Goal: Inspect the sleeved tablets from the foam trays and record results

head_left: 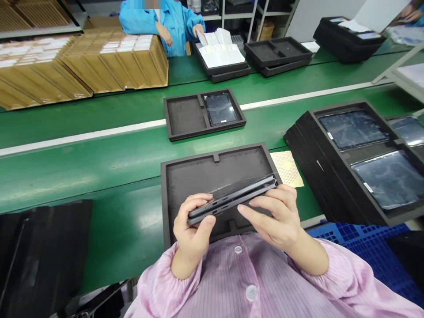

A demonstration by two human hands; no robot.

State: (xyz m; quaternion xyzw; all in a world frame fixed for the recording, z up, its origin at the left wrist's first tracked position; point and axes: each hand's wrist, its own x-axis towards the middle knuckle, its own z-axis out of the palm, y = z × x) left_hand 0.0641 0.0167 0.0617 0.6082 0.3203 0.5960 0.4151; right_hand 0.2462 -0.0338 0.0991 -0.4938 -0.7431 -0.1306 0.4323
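Two dark tablets [232, 197], one against the other, are held edge-on in front of my chest, with clear film along the upper one. My left hand [194, 232] is closed around their left end, thumb on the near side. At the right end, my right hand [278, 214] grips them with its fingers bent, the index finger lying by the lower edge. Beneath the tablets lies a black foam tray [188, 170], partly covered by my hands and the tablets. The screens face away and cannot be made out.
Beyond is another foam tray [185, 115] with one tablet [221, 109] in its right compartment. At right rises a stack of trays [318, 154] holding tablets, beside a yellow dotted sheet [286, 168]. A co-worker in blue [175, 26] stands by cardboard boxes [126, 66]. Dark trays [46, 247] lie left.
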